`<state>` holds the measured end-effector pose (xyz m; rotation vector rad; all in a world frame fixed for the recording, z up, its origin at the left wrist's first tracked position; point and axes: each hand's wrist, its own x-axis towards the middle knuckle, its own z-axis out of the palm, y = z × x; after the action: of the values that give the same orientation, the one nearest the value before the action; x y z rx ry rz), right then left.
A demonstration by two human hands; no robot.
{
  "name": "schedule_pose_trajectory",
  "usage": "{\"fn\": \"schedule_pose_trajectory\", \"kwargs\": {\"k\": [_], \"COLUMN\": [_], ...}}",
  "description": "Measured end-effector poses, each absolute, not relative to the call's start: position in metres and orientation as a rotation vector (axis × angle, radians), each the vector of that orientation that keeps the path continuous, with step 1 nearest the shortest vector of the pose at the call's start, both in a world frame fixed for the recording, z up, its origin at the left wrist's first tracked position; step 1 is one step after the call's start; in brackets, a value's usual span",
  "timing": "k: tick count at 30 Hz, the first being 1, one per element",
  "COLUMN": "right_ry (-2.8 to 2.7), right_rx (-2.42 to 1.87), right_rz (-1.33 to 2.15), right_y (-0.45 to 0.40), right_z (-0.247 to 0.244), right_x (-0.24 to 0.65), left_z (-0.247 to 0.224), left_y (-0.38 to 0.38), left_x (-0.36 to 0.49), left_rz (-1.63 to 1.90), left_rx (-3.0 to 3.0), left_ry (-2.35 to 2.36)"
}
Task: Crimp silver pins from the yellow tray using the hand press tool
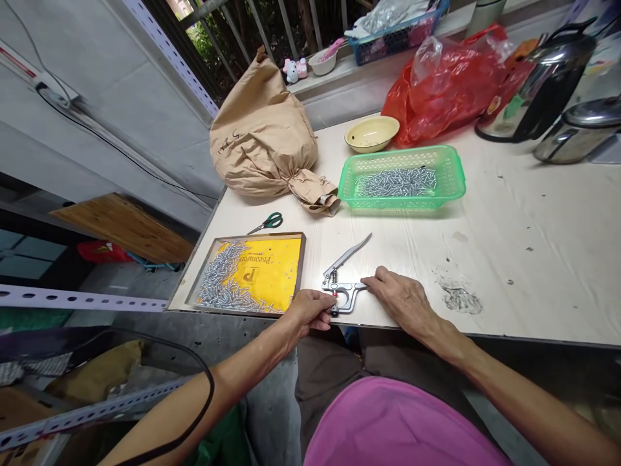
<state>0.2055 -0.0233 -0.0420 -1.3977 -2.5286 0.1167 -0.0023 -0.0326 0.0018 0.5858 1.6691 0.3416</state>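
Observation:
A grey metal hand-press plier (pixel 347 287) with a coil spring and a raised lever lies at the table's front edge. The fingers of my right hand (pixel 402 301) are closed on the end of its fixed handle. At the plier's jaw, beside a small red part, my left hand (pixel 310 309) is pinched; whatever sits between its fingertips is too small to make out. Left of the plier, a shallow tray (pixel 303 259) with a yellow bottom holds many small silvery metal pieces (pixel 220 285). A green plastic basket (pixel 402 203) farther back holds more of them (pixel 400 182).
Dark-green-handled scissors (pixel 272 220) lie behind the tray. A tied brown sack (pixel 264 136), a cream bowl (pixel 372 134), a red plastic bag (pixel 444 90) and a kettle (pixel 543 84) stand along the back. A black cable (pixel 206 369) crosses near my left forearm.

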Motion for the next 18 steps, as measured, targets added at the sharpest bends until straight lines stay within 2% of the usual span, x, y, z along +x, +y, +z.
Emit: {"fn": "schedule_pose_trajectory", "kwargs": {"k": [12, 18], "right_ry": [-2.545, -2.577], "right_rx": [-1.387, -1.377], "right_rz": [0.124, 0.351], "right_y": [-0.025, -0.017], "right_z": [-0.042, -0.032], "right_x": [0.206, 0.211], "left_z": [-0.002, -0.001], "left_y": [-0.030, -0.032], "left_x": [-0.006, -0.006], "left_rz": [0.170, 0.168], "left_rx": [0.725, 0.722], "left_ry": [1.620, 1.604]}}
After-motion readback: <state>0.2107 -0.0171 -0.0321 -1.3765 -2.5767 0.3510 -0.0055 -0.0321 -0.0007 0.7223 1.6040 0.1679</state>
